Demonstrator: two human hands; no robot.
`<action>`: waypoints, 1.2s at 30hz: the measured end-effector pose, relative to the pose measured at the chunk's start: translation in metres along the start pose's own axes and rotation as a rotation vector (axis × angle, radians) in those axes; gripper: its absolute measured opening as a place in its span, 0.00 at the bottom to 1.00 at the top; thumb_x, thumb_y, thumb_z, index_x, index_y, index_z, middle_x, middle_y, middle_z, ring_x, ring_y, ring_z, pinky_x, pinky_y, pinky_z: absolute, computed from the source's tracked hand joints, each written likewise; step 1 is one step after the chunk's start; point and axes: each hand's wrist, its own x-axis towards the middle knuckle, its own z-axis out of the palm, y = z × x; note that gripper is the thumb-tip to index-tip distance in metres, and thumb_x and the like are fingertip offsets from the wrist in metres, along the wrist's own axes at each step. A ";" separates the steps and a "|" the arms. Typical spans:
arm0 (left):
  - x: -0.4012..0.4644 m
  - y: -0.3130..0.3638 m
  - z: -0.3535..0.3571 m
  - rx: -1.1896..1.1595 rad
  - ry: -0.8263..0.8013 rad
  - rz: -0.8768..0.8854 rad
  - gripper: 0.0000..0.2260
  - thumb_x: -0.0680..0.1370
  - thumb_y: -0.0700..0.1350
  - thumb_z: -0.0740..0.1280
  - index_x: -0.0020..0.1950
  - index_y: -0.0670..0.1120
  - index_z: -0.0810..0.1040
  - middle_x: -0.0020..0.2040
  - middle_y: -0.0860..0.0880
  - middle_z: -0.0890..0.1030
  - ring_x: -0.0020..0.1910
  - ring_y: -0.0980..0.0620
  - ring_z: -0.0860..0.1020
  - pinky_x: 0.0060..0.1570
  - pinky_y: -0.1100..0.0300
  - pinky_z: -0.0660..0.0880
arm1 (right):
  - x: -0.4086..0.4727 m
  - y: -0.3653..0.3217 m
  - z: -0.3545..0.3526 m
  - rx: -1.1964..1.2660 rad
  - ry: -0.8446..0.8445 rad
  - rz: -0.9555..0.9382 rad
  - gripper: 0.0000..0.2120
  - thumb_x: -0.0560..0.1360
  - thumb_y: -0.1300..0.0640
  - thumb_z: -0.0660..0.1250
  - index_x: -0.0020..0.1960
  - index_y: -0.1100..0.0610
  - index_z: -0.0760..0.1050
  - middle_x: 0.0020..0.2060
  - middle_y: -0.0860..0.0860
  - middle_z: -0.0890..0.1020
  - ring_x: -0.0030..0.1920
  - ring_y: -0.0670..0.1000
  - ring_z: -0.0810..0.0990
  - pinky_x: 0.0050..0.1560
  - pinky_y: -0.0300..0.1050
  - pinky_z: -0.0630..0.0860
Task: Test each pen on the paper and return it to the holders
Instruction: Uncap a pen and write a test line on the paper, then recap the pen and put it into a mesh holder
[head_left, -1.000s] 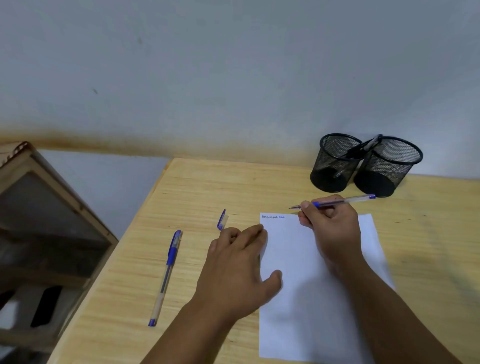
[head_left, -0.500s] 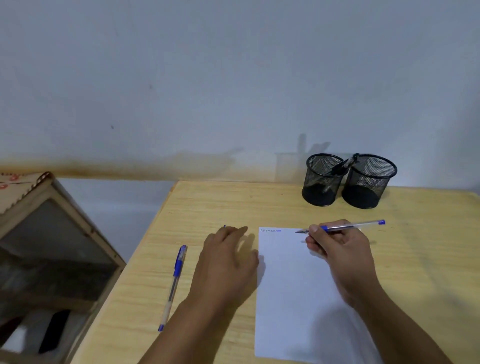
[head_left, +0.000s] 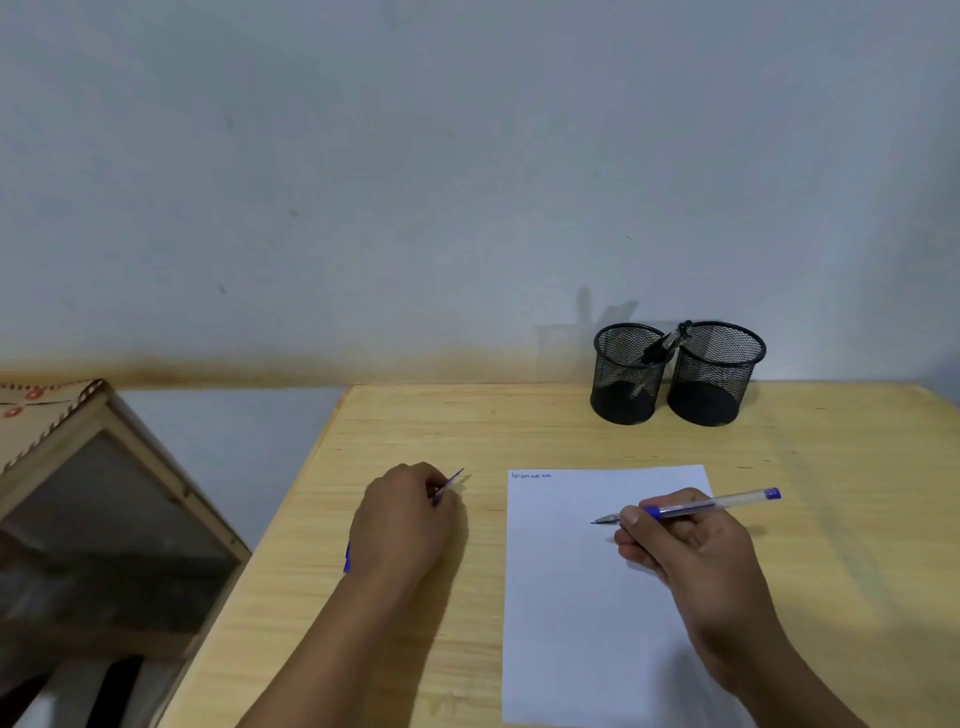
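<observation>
Meanwhile left hand pinches pen cap, hiding 2nd pen; right hand grips pen over paper.

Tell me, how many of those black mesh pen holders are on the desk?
2. The left holder and the right holder stand touching side by side at the desk's far edge, near the wall. No others show.

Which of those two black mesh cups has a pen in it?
The left mesh holder: a dark pen leans inside it, its top resting against the neighbour's rim. The right mesh holder shows nothing inside.
</observation>
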 end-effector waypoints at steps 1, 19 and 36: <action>-0.006 0.006 -0.002 -0.042 -0.017 0.029 0.04 0.76 0.51 0.65 0.45 0.56 0.79 0.42 0.59 0.80 0.40 0.59 0.77 0.37 0.58 0.76 | -0.001 -0.002 -0.001 0.001 0.000 -0.001 0.04 0.74 0.64 0.72 0.45 0.64 0.78 0.35 0.60 0.85 0.39 0.58 0.86 0.53 0.57 0.81; -0.057 0.062 -0.006 -0.389 -0.192 0.304 0.04 0.75 0.48 0.72 0.43 0.58 0.80 0.44 0.65 0.80 0.41 0.59 0.75 0.36 0.66 0.66 | -0.010 -0.014 0.008 -0.004 -0.095 -0.035 0.04 0.74 0.66 0.72 0.45 0.64 0.77 0.36 0.57 0.86 0.38 0.52 0.85 0.44 0.43 0.80; -0.063 0.065 0.000 -0.403 -0.196 0.330 0.04 0.75 0.48 0.72 0.44 0.58 0.82 0.43 0.63 0.81 0.42 0.60 0.75 0.39 0.66 0.68 | -0.016 -0.005 0.005 0.049 -0.133 -0.063 0.04 0.71 0.68 0.74 0.44 0.63 0.82 0.35 0.57 0.86 0.36 0.50 0.84 0.39 0.37 0.79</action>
